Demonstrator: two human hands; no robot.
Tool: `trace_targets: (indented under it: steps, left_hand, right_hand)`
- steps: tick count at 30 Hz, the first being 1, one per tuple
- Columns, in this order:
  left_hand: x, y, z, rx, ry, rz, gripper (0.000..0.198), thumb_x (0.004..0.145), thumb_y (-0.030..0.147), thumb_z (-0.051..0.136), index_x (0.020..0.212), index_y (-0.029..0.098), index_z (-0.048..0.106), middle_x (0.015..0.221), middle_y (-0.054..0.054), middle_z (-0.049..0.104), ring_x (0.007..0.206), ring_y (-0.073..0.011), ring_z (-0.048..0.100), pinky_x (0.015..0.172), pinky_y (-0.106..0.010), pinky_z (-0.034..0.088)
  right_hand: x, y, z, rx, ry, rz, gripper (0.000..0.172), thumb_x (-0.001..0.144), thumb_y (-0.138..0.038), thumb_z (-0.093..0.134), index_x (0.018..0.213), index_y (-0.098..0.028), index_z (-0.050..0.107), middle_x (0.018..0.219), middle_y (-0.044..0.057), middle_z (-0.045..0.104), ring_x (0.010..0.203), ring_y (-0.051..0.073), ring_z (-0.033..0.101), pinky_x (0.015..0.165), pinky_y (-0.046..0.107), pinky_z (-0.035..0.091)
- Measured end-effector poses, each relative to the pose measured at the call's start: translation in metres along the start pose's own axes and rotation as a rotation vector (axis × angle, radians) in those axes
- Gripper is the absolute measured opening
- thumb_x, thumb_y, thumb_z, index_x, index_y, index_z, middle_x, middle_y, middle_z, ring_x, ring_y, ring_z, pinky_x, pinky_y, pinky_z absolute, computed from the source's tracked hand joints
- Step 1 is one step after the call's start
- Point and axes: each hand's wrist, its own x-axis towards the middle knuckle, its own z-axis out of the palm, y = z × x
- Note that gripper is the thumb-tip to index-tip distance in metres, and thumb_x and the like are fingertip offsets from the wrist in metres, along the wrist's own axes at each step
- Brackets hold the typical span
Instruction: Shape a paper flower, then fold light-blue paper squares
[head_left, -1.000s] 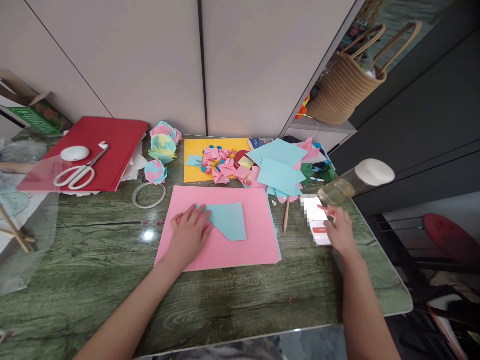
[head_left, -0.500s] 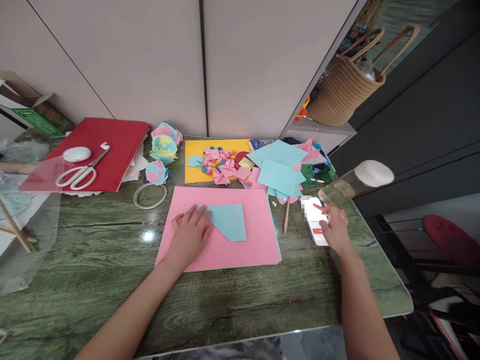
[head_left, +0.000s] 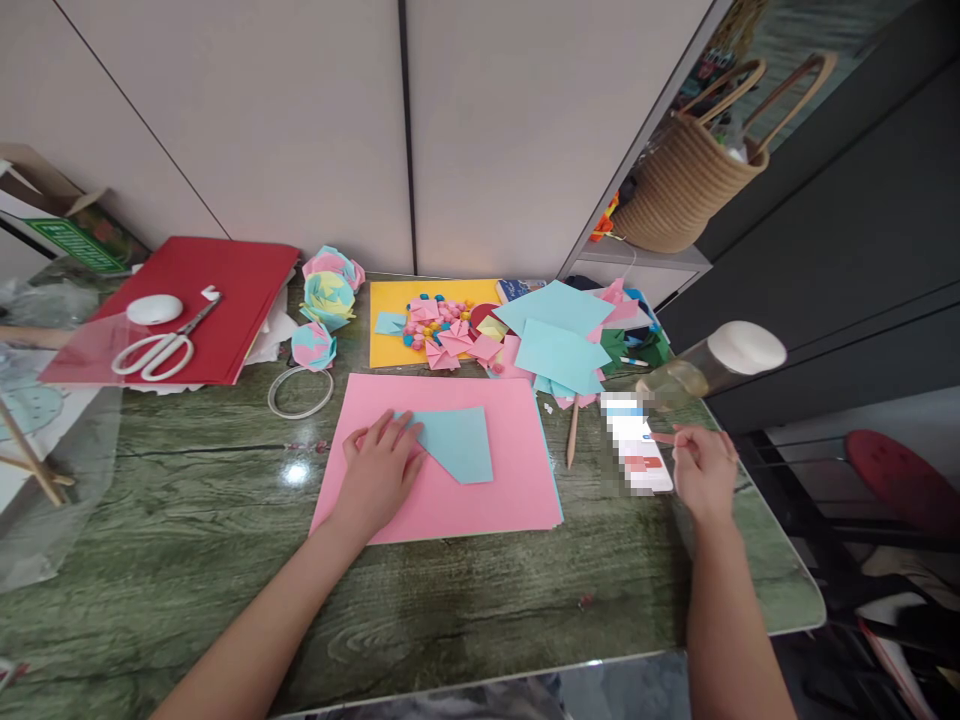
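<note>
My left hand [head_left: 379, 465] lies flat with fingers spread, pressing on the left end of a folded light-blue paper [head_left: 459, 443]. That paper has one slanted lower edge and rests on a stack of pink sheets [head_left: 517, 500]. Off to the right, my right hand [head_left: 705, 470] holds nothing. Its index finger points left over a lit phone [head_left: 637, 445], while the other fingers curl in; whether the fingertip touches the screen I cannot tell. Part of the screen is blurred out. Between the sheets and the phone lies a brown pencil-like stick [head_left: 573, 436].
White scissors [head_left: 157, 352] lie on red paper [head_left: 225, 290]. Paper flowers [head_left: 330, 298] and a clear ring [head_left: 300, 392] sit left of the stack. Behind are yellow paper [head_left: 386, 345] with small folded pieces, and loose blue sheets [head_left: 562, 350]. A white-lidded bottle [head_left: 746, 347] stands near the right edge.
My right hand has moved right, from over the phone to beside it, leaving only its index finger reaching over the screen. My left hand and the folded paper have not moved.
</note>
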Motion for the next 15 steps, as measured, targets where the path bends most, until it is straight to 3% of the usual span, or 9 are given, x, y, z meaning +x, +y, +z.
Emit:
trace_targets:
  steps: [10, 15]
  left_hand:
    - [0.000, 0.000, 0.000, -0.005, 0.008, -0.007, 0.034, 0.085, 0.033, 0.040, 0.116, 0.024, 0.051, 0.129, -0.007, 0.047, 0.123, -0.0280, 0.033, 0.089, -0.047, 0.027]
    - [0.000, 0.001, 0.000, -0.011, 0.012, -0.007, 0.034, 0.085, 0.033, 0.040, 0.116, 0.024, 0.051, 0.128, -0.008, 0.048, 0.123, -0.0278, 0.034, 0.090, -0.046, 0.027]
  right_hand:
    - [0.002, -0.004, 0.001, -0.009, -0.004, -0.011, 0.007, 0.067, -0.018, 0.039, 0.070, -0.022, 0.044, 0.083, 0.003, 0.063, 0.088, 0.022, 0.053, 0.094, 0.047, 0.024]
    - [0.015, -0.021, 0.008, 0.037, -0.176, -0.094, 0.020, 0.063, -0.014, 0.040, 0.080, -0.023, 0.041, 0.099, 0.004, 0.062, 0.102, 0.025, 0.047, 0.090, 0.046, 0.029]
